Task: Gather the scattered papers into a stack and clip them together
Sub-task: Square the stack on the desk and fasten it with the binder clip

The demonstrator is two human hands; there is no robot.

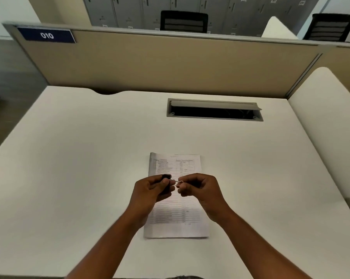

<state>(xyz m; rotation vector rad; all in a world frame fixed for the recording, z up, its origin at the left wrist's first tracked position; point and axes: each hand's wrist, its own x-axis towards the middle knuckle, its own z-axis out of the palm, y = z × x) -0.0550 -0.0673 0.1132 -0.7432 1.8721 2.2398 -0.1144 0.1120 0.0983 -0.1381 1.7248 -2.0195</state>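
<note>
A wide white desk [73,158] has a grey cable hatch [214,109] with its flap open. Behind it stands a beige partition [170,63] bearing a blue "010" sign [47,35]. Beyond are two black mesh chairs [183,22] and grey metal lockers [129,11].

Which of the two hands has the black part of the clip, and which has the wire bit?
The left hand grips the black body of the binder clip. The right hand only pinches the clip's thin silver wire handle, above the paper stack.
</note>
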